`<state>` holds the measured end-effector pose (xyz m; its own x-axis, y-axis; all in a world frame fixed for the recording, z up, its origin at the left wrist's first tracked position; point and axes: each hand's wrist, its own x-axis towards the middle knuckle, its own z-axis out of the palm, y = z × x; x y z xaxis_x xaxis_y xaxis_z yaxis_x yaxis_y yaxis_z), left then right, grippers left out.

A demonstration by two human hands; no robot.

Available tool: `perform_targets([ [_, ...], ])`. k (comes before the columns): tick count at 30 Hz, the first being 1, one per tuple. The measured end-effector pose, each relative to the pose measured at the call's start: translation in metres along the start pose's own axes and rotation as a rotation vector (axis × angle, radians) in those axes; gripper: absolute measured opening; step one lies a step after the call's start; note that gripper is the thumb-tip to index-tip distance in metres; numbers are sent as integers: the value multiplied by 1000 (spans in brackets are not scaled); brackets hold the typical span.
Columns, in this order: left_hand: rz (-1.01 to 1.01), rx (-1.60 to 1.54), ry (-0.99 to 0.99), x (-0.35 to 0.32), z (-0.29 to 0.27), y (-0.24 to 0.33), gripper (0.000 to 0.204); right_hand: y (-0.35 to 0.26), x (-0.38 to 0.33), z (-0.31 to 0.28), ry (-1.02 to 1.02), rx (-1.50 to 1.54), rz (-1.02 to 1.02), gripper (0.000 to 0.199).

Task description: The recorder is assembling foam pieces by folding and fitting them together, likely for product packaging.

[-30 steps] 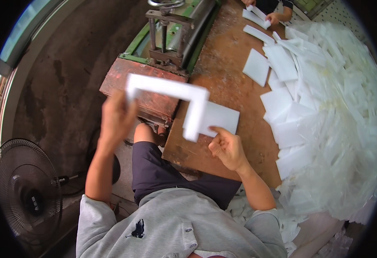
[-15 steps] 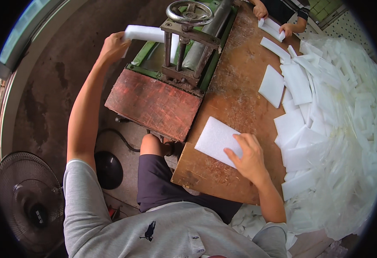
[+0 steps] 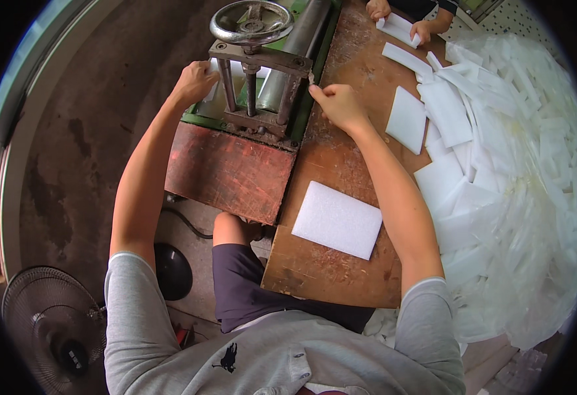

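Now both hands are up at the machine [image 3: 255, 85], at about 12 o'clock of the view, and the step in hand looks like feeding a white foam piece [image 3: 236, 71] into it. The piece lies behind the machine's frame, just under the handwheel [image 3: 251, 22] and beside the grey roller [image 3: 287, 59]; most of it is hidden by the uprights.

The left hand [image 3: 195, 82] is at 11 o'clock, at the left end of the piece. Its fingers are curled closed around that end, so it grips the foam. The left arm is stretched out long and nearly straight from the shoulder.

The right hand [image 3: 336, 105] is at 1 o'clock, just beside the right side of the frame. Thumb and forefinger are pinched together near a small white edge; whether they really hold the foam I cannot tell, because the frame covers that place. The right arm is also stretched, with the elbow low over the table [image 3: 331, 164].

I judge the next move calls for keeping the piece level and square to the roller, with both ends pushed equally, and for keeping the fingertips away from the roller.

A foam sheet [image 3: 336, 219] lies flat on the table at 6 o'clock from the right hand, well apart from it. A big pile of foam [image 3: 512, 164] is at 3 o'clock. Another person's hands [image 3: 400, 20] work on a strip at the far end of the table.
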<state>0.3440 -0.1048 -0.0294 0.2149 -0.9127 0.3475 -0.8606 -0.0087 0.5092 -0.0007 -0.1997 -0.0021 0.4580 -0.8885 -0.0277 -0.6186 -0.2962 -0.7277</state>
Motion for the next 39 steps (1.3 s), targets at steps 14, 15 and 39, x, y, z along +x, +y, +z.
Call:
perform_targets([
  [14,117,-310,-155,4,-1,63,25,-10,-8,2,208,-252,-95,46],
  [15,94,-412,-280,2,-8,70,27,-4,-10,-8,249,-320,-71,43],
  [39,48,-279,-116,-188,33,266,36,27,-293,-76,370,-228,32,32],
])
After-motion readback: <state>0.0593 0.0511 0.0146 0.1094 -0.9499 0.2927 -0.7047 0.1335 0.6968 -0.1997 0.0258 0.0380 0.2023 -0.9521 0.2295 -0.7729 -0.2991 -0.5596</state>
